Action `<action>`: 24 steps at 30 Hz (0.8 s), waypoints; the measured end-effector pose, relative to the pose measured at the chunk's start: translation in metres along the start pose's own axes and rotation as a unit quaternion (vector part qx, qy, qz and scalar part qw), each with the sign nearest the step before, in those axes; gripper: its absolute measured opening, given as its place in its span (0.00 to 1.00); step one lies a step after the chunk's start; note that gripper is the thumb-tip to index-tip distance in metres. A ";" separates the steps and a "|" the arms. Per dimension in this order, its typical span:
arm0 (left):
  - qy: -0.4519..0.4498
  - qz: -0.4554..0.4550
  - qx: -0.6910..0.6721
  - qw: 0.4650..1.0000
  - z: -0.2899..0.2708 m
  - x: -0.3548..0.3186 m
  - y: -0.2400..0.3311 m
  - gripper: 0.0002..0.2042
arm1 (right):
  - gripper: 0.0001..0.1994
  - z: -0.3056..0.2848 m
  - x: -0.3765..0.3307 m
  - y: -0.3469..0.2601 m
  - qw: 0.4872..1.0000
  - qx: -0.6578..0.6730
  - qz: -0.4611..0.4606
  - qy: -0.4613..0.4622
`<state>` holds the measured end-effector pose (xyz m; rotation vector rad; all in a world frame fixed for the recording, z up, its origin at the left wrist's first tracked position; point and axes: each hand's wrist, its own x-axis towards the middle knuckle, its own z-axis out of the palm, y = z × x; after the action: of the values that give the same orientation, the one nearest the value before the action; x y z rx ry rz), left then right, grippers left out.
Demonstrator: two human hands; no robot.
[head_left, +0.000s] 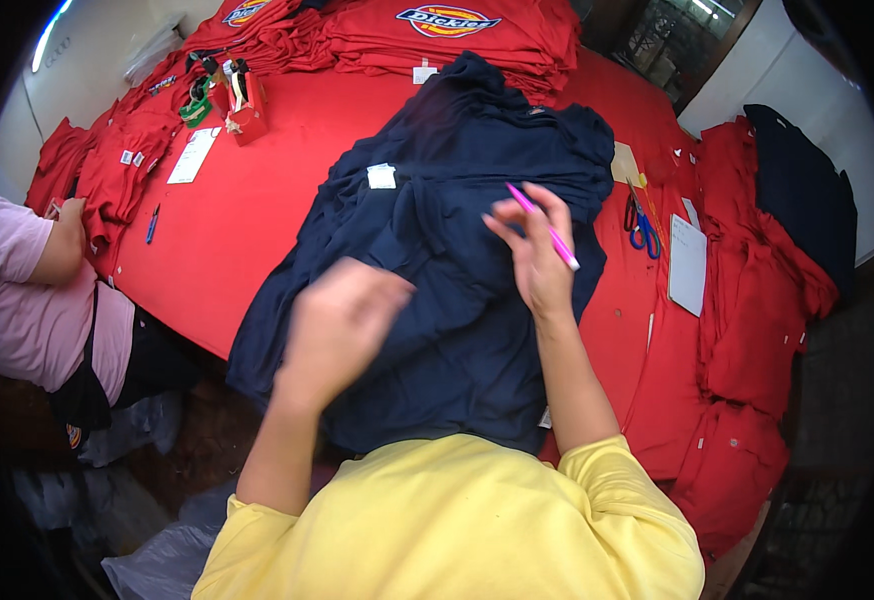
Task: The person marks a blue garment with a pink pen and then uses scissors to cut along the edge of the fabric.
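Note:
A dark navy garment [457,300] lies loosely spread over the table before me, its near end reaching my yellow top. A small white tag [382,177] shows on its upper left part. Above the cloth my right hand [535,245] is raised, with a pink pen [549,232] held between thumb and fingers, its white end pointing down to the right. My left hand [342,325] hovers over the garment's left side, its fingers smeared by motion. Whether that hand touches the cloth or holds anything cannot be made out.
The red-covered table [257,220] carries piled red garments [447,45] at the back. Blue-handled scissors [642,225] and a white card [687,265] lie on the right, a blue pen [153,224] and a red tape dispenser [245,110] on the left. A person [32,280] sits at far left.

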<state>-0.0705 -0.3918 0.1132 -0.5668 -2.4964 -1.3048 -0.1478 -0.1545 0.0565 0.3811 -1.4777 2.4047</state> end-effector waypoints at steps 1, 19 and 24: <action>-0.075 0.044 0.044 0.995 0.015 -0.008 0.007 0.06 | 0.16 -0.009 -0.016 -0.007 1.000 -0.025 -0.007 0.012; 0.150 -0.058 0.158 0.974 0.032 0.003 -0.112 0.23 | 0.21 -0.050 -0.227 -0.033 0.815 -0.539 0.103 0.188; 0.153 0.040 0.083 0.984 0.030 -0.006 -0.105 0.11 | 0.27 -0.038 -0.234 -0.034 0.787 -0.575 0.128 0.185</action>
<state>-0.1148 -0.4226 0.0183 -0.3904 -2.2760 -1.0528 0.0781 -0.1310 -0.0189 -0.5654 -2.4702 1.1455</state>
